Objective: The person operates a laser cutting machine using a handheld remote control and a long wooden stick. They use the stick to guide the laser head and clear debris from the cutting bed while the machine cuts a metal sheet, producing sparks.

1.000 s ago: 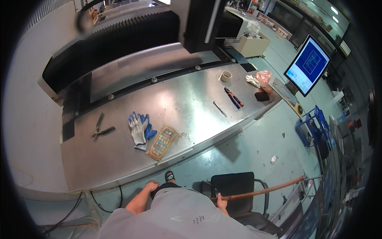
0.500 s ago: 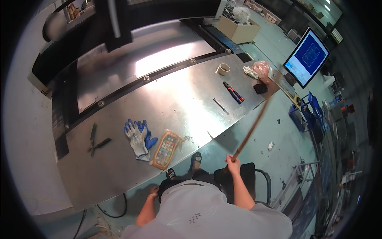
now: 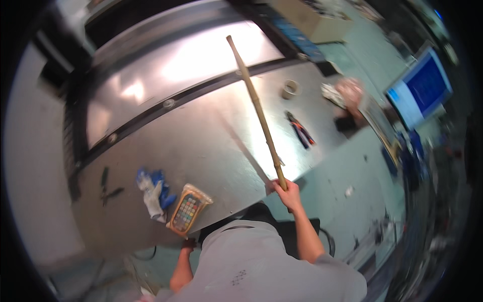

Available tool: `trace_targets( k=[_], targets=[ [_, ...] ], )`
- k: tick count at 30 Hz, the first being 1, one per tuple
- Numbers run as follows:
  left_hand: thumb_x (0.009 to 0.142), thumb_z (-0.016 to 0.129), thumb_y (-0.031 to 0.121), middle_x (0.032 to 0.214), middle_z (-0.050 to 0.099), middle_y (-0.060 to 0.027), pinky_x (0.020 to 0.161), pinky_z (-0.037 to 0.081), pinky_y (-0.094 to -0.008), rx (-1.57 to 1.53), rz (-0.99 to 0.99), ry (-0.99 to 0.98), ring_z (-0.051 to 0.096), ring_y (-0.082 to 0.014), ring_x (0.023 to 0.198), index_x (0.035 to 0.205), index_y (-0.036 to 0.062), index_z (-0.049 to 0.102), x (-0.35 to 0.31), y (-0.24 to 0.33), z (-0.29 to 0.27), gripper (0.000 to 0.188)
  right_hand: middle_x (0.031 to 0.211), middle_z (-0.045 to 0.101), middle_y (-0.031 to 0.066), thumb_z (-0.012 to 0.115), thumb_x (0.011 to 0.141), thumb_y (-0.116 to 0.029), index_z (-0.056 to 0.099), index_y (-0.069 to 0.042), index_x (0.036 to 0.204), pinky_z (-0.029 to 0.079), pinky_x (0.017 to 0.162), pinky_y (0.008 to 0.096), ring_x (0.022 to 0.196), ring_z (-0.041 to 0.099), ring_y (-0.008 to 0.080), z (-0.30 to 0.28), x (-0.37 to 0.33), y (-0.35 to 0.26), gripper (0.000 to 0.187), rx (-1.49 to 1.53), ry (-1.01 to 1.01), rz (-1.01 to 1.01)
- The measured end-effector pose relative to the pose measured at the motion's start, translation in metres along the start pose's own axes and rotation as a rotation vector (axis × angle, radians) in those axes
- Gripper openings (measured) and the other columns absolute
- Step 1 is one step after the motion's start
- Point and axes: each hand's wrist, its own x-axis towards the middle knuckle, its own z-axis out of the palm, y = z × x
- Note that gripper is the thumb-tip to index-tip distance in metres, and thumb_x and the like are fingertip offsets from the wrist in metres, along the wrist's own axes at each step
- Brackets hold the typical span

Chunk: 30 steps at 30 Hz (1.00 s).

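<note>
My right hand (image 3: 288,195) is wrapped round the lower end of a long bamboo stick (image 3: 259,108). The stick slants up and away over the metal table (image 3: 191,136), its far tip above the bright sheet in the machine. My left hand (image 3: 188,245) hangs low by my hip, just below the table's near edge; its fingers are too dark and blurred to read. Nearest to it on the table is a handheld keypad controller (image 3: 186,212) in a clear wrapper and orange frame. Blue-and-white work gloves (image 3: 152,194) lie left of that.
Dark-handled pliers (image 3: 106,189) rest at the table's left, red-and-blue pliers (image 3: 302,131) at its right. Beyond those stands a tape roll (image 3: 290,89). A rail (image 3: 201,90) crosses behind. A monitor (image 3: 421,89) stands at right, and a black chair (image 3: 302,234) beside me.
My right hand has swung the bamboo stick leftward, from beyond the table's right edge to over its middle. The view has shifted and blurred; my left hand stays low.
</note>
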Motion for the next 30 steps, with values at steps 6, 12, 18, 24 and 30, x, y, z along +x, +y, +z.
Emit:
trace_targets(
  k=[6, 12, 18, 24, 30],
  targets=[
    [0.092, 0.063, 0.034, 0.125, 0.068, -0.0187, 0.084, 0.058, -0.0453, 0.325, 0.198, 0.145, 0.070, -0.0372, 0.104, 0.120, 0.0103, 0.070, -0.028, 0.118, 0.059, 0.038, 0.081, 0.071, 0.0119, 0.073, 0.093, -0.029, 0.073, -0.004, 0.110, 0.053, 0.074, 0.0326, 0.077, 0.066, 0.0151, -0.008, 0.060, -0.016, 0.031, 0.030, -0.446, -0.126],
    [0.091, 0.064, 0.044, 0.115, 0.071, -0.0226, 0.093, 0.054, -0.0459, -0.151, -0.053, 0.370, 0.067, -0.0405, 0.109, 0.115, 0.0070, 0.073, -0.072, 0.157, 0.120, 0.045, 0.071, 0.067, 0.0092, 0.073, 0.094, -0.029, 0.073, -0.004, 0.110, 0.052, 0.065, 0.0337, 0.065, 0.062, 0.0153, -0.006, 0.110, -0.032, 0.030, -0.022, -0.624, -0.122],
    [0.093, 0.062, 0.043, 0.108, 0.074, -0.0200, 0.088, 0.054, -0.0446, -0.273, -0.179, 0.335, 0.069, -0.0388, 0.105, 0.113, 0.0088, 0.075, -0.112, 0.167, 0.129, 0.041, 0.070, 0.068, 0.0062, 0.072, 0.095, -0.029, 0.073, -0.004, 0.113, 0.051, 0.064, 0.0319, 0.063, 0.062, 0.0130, 0.012, 0.140, -0.054, 0.031, -0.030, -0.676, -0.108],
    [0.096, 0.062, 0.044, 0.092, 0.077, -0.0088, 0.079, 0.056, -0.0349, -0.090, -0.010, -0.029, 0.073, -0.0207, 0.083, 0.102, 0.0041, 0.075, -0.184, 0.224, 0.028, 0.042, 0.069, 0.065, 0.0058, 0.072, 0.094, -0.029, 0.072, -0.003, 0.113, 0.049, 0.062, 0.0315, 0.064, 0.059, 0.0127, 0.035, 0.138, -0.058, 0.032, -0.058, -0.586, -0.151],
    [0.085, 0.077, 0.034, 0.087, 0.070, -0.0048, 0.079, 0.055, -0.0347, -0.112, 0.323, 0.419, 0.069, -0.0226, 0.084, 0.106, 0.0066, 0.073, -0.216, 0.268, -0.091, 0.035, 0.068, 0.064, 0.0062, 0.073, 0.094, -0.026, 0.073, -0.001, 0.109, 0.048, 0.061, 0.0315, 0.062, 0.056, 0.0120, 0.071, 0.084, -0.067, 0.029, -0.062, -0.397, -0.183]
  ],
)
